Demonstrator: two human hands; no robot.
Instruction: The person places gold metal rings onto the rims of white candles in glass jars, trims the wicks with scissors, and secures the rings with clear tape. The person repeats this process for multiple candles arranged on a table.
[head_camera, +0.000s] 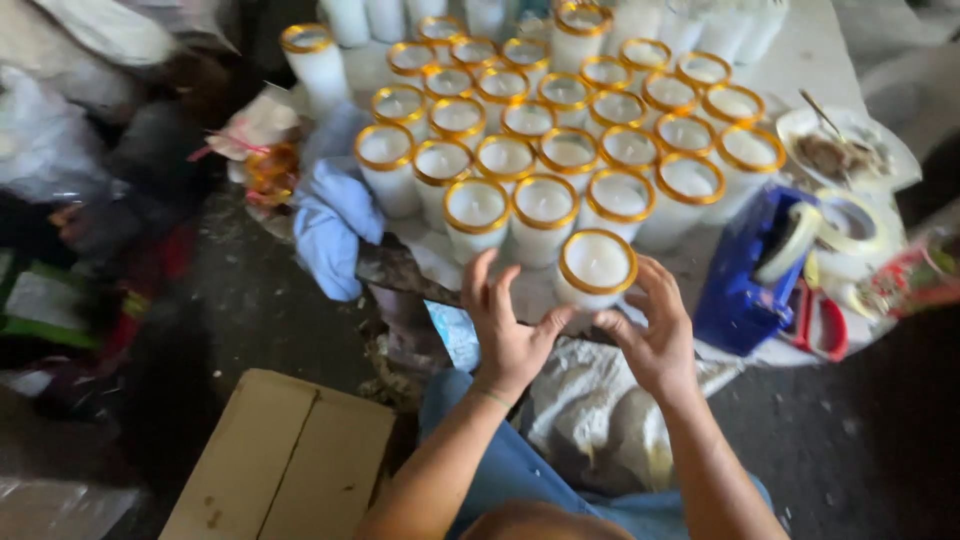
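Lower centre of frame: left hand (508, 335) and right hand (652, 335), fingers spread, loosely cup a gold-rimmed glass candle (596, 268) that a careless nudge could tip off the table edge (720, 352).

Centre of frame: white candle (596, 266) in a glass with gold rim, nearest of many. Left hand (508, 325) open, fingers spread, thumb near the candle's lower left side. Right hand (652, 335) open beside its lower right, fingers curled toward the glass. Contact not clear for either. Upper centre: packed rows of like candles (560, 140) on a table (815, 60). Right: blue tape dispenser (745, 275). Lower left: cardboard box (285, 460). Left of the candles: blue cloth (335, 225).
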